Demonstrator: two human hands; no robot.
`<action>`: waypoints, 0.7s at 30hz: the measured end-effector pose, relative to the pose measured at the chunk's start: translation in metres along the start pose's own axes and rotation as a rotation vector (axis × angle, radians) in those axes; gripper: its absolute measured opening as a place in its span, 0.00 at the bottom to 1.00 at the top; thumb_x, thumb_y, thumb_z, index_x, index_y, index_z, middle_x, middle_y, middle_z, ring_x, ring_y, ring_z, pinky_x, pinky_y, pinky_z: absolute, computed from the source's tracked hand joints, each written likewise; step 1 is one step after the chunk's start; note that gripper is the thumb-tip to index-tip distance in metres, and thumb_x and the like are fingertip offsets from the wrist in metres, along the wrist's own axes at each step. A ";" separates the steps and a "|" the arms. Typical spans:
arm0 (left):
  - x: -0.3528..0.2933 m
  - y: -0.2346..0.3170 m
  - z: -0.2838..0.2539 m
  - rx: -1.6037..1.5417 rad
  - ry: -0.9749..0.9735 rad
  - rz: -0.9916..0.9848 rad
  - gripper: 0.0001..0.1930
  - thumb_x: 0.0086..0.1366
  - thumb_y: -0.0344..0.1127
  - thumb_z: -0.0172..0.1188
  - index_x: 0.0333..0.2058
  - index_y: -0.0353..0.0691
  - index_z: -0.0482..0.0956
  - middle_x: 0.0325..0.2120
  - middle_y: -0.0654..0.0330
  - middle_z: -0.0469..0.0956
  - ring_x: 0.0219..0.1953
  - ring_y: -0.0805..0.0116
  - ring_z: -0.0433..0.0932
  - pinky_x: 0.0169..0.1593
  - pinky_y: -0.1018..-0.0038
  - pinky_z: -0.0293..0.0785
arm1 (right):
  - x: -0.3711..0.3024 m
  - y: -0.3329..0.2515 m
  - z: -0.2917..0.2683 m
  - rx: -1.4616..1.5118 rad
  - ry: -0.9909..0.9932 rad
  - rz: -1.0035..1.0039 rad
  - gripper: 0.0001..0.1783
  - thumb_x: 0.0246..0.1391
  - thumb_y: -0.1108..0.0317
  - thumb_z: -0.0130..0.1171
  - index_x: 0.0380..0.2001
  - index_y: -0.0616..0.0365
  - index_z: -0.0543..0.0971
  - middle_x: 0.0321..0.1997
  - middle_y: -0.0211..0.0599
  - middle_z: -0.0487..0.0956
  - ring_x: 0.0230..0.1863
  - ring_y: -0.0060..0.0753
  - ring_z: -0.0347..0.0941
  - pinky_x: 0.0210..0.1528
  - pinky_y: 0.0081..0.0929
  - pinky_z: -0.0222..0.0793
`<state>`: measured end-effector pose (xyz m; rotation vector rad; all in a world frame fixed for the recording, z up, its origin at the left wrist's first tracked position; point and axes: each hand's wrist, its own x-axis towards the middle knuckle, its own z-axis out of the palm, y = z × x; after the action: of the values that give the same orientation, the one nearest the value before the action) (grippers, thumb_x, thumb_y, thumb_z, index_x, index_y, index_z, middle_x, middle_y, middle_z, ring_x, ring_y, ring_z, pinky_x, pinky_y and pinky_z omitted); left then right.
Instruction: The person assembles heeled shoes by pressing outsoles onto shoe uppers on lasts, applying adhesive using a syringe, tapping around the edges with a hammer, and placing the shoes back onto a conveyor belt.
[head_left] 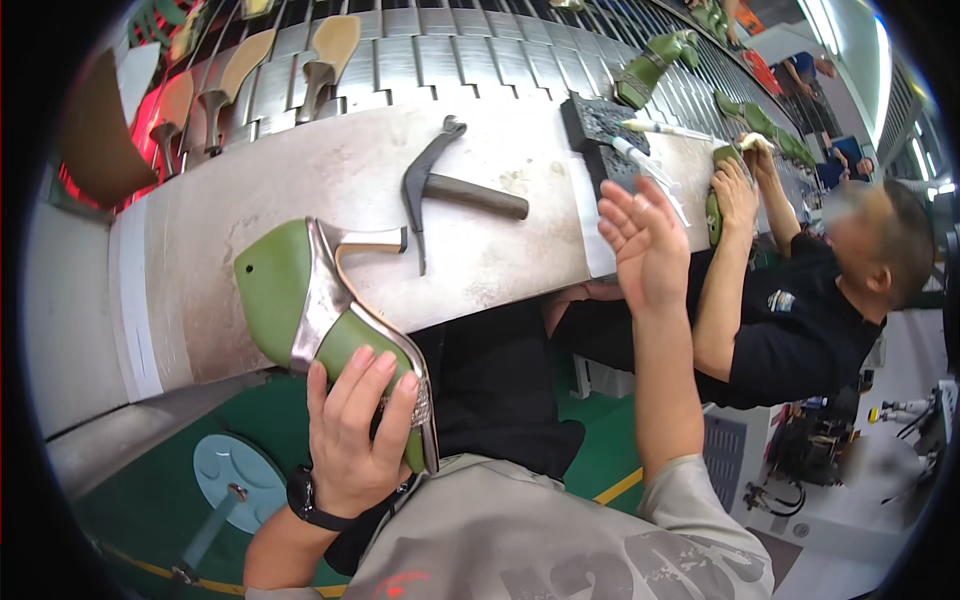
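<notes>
My left hand [355,430] is closed around the toe end of a high-heeled sandal [320,310] with metallic pinkish straps, fitted on a green shoe last [275,280]. The sandal lies on its side over the near edge of the metal worktable [500,260], heel pointing right. A glittery band shows beside my fingers. My right hand [648,240] is raised over the table's right part, fingers apart and nothing in it. Just beyond it lie syringe-like applicators [640,160] on a dark block [590,125]. A shoemaker's hammer [465,190] with a wooden handle rests between my hands.
A slatted conveyor [440,60] runs along the far side, carrying soles with heels [330,55] and green lasts [655,70]. Close on my right, a co-worker [810,290] handles another green last. A round pale-blue stool [238,480] stands below the table at left.
</notes>
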<state>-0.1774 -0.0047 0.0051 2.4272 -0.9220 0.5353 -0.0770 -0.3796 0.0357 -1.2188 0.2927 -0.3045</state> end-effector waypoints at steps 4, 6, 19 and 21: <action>-0.004 0.003 0.003 -0.008 -0.003 -0.002 0.38 0.61 0.39 0.73 0.67 0.37 0.65 0.63 0.43 0.70 0.66 0.38 0.71 0.74 0.39 0.52 | 0.040 -0.019 0.000 -0.014 -0.172 0.034 0.30 0.67 0.64 0.60 0.67 0.58 0.62 0.56 0.56 0.80 0.52 0.45 0.82 0.51 0.40 0.81; -0.002 0.000 0.007 -0.094 0.070 0.030 0.37 0.61 0.38 0.74 0.65 0.38 0.66 0.63 0.44 0.71 0.65 0.40 0.73 0.75 0.40 0.51 | 0.053 -0.028 -0.011 0.005 -0.262 0.026 0.29 0.67 0.64 0.59 0.67 0.58 0.65 0.53 0.52 0.80 0.49 0.41 0.82 0.50 0.36 0.80; -0.006 0.003 0.008 -0.059 0.158 -0.049 0.19 0.70 0.33 0.64 0.57 0.48 0.73 0.57 0.61 0.79 0.63 0.60 0.78 0.78 0.47 0.51 | -0.121 0.000 0.094 -0.198 -0.951 0.055 0.34 0.49 0.62 0.78 0.52 0.77 0.80 0.32 0.46 0.82 0.24 0.23 0.78 0.25 0.17 0.74; -0.006 0.002 0.009 -0.076 0.183 -0.034 0.18 0.70 0.34 0.65 0.56 0.48 0.73 0.57 0.61 0.79 0.62 0.61 0.78 0.78 0.46 0.50 | -0.120 0.001 0.098 -0.177 -0.938 0.069 0.33 0.53 0.57 0.74 0.51 0.78 0.81 0.30 0.49 0.83 0.23 0.25 0.78 0.24 0.19 0.76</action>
<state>-0.1812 -0.0081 -0.0050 2.2781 -0.8077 0.6848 -0.1502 -0.2487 0.0725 -1.3930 -0.4598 0.3708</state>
